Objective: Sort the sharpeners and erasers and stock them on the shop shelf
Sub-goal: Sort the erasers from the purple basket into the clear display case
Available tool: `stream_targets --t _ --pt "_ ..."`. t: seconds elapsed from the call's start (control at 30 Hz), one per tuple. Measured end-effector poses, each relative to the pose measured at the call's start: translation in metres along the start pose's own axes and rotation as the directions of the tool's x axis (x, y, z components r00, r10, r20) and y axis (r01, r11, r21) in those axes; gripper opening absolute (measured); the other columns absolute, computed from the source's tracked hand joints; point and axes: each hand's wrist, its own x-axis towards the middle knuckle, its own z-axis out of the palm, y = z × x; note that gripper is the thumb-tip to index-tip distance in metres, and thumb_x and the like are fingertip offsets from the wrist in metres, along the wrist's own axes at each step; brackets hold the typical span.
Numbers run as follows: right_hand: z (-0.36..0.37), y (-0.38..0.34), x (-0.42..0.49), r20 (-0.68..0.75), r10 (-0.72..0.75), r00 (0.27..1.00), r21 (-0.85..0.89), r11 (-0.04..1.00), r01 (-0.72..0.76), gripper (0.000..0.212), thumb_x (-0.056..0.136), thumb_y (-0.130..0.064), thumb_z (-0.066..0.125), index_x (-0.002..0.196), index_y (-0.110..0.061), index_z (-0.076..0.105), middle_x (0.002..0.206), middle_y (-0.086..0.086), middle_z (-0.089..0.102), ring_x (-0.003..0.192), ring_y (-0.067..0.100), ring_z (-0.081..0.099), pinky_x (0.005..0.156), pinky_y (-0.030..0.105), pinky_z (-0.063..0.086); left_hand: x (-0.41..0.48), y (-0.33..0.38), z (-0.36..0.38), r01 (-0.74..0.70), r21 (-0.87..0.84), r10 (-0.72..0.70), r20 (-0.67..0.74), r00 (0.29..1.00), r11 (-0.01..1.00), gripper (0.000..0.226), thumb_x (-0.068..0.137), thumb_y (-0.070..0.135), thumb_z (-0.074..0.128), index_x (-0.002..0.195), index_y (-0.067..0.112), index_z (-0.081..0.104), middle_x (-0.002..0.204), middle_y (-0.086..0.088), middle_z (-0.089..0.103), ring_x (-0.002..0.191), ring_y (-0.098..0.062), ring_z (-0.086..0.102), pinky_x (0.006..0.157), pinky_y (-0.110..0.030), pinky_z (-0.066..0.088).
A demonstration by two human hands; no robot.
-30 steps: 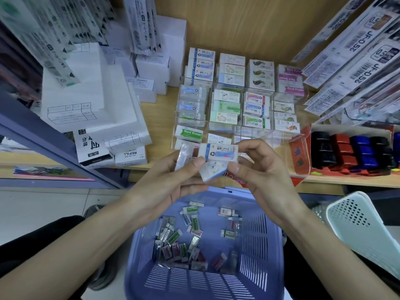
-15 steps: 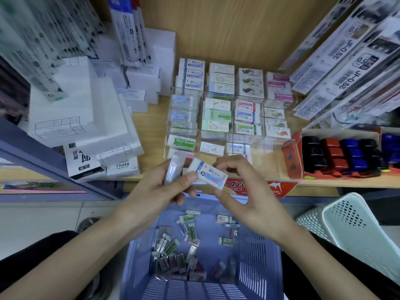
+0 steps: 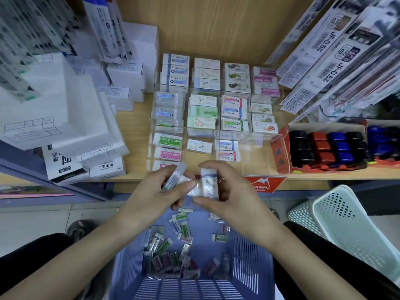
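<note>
Holding a wrapped eraser upright in the right hand, pinched top and bottom, just near of the shelf; left hand grips another clear-wrapped piece. Light, stiff, slippery film, so I'd pinch the short ends.

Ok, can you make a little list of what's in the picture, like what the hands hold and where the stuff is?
left hand: holds a clear-wrapped eraser
right hand: holds a white eraser
basket: blue, below the hands, loose erasers inside
shelf: eraser rows in a clear tray
sharpeners: black, red, blue, in a red box at right
</note>
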Motion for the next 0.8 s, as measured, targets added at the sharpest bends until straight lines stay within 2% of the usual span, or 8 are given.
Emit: stream_targets --t 0.03,0.1,0.23,0.37,0.47,0.6,0.73,0.8 --pt "-0.003 0.0 0.001 -0.055 0.082 0.995 0.124 0.989 -0.074 0.04 0.074 -0.022 0.079 0.099 -0.034 0.05 0.089 0.0 0.059 0.073 0.01 0.058 0.065 0.025 0.052 0.0 0.001 -0.001 0.006 -0.015 -0.006 -0.015 1.0 1.0 0.022 0.074 0.03 0.062 0.087 0.013 0.066 0.05 -0.002 0.054 0.047 -0.011 0.05 0.049 -0.019 0.043" --pt "-0.013 0.0 0.004 -0.18 0.209 0.961 0.313 0.939 -0.145 0.034 0.074 -0.018 0.077 0.092 -0.019 0.048 0.076 0.008 0.059 0.061 0.016 0.061 0.053 0.027 0.052 0.0 0.003 -0.002 0.005 -0.038 -0.007 -0.056 0.998 0.999 0.009 0.075 0.029 0.062 0.074 0.02 0.065 0.051 -0.002 0.055 0.047 -0.01 0.051 0.049 -0.018 0.043" --pt "-0.03 0.009 0.011 -0.407 0.326 0.853 0.402 0.903 -0.153 0.029 0.081 -0.023 0.071 0.083 -0.01 0.046 0.054 -0.001 0.063 0.045 0.005 0.056 0.044 0.017 0.039 0.0 0.004 -0.002 0.004 -0.053 -0.009 -0.091 0.996 0.999 0.023 0.081 0.021 0.062 0.058 0.028 0.064 0.051 -0.001 0.055 0.046 -0.007 0.05 0.048 -0.017 0.044" --pt "-0.043 0.02 0.017 -0.507 0.377 0.775 0.429 0.89 -0.153 0.024 0.086 -0.023 0.067 0.083 -0.012 0.046 0.048 -0.002 0.056 0.039 0.012 0.047 0.042 0.025 0.038 0.001 0.006 -0.001 0.026 -0.069 -0.032 -0.091 0.995 0.997 0.007 0.078 0.025 0.062 0.079 0.018 0.065 0.051 0.0 0.055 0.047 -0.007 0.05 0.048 -0.018 0.044" --pt "-0.048 0.023 0.022 -0.536 0.274 0.798 0.208 0.96 -0.189 0.015 0.089 -0.016 0.064 0.083 -0.014 0.05 0.072 0.007 0.062 0.041 0.012 0.056 0.042 0.027 0.046 0.001 0.005 -0.002 0.038 -0.076 -0.045 -0.099 0.994 0.996 0.021 0.075 0.029 0.062 0.088 0.013 0.065 0.051 0.001 0.055 0.048 -0.008 0.05 0.049 -0.018 0.044" --pt "-0.047 0.025 0.032 -0.401 0.283 0.871 0.074 0.958 -0.277 0.011 0.092 -0.007 0.056 0.094 -0.017 0.059 0.088 -0.001 0.058 0.061 0.013 0.069 0.066 0.042 0.058 0.0 0.005 -0.004 0.039 -0.086 -0.047 -0.098 0.994 0.996 0.027 0.073 0.033 0.061 0.091 0.014 0.066 0.051 0.002 0.055 0.05 -0.009 0.051 0.05 -0.018 0.044" --pt "-0.045 0.025 0.041 -0.38 0.254 0.889 -0.176 0.924 -0.339 0.019 0.089 -0.008 0.059 0.105 -0.013 0.066 0.097 0.0 0.065 0.072 0.013 0.066 0.061 0.023 0.051 0.0 0.003 -0.007 0.043 -0.094 -0.053 -0.101 0.993 0.995 0.025 0.072 0.033 0.061 0.09 0.016 0.065 0.051 0.001 0.055 0.05 -0.008 0.051 0.049 -0.018 0.043" --pt "-0.044 0.026 0.042 -0.405 0.233 0.884 -0.33 0.865 -0.379 0.016 0.087 -0.015 0.063 0.102 -0.018 0.068 0.097 -0.002 0.068 0.083 0.014 0.063 0.068 0.025 0.048 0.0 0.004 -0.007 0.041 -0.093 -0.05 -0.101 0.994 0.995 0.024 0.072 0.033 0.061 0.089 0.016 0.065 0.051 0.001 0.055 0.05 -0.008 0.05 0.048 -0.017 0.042"
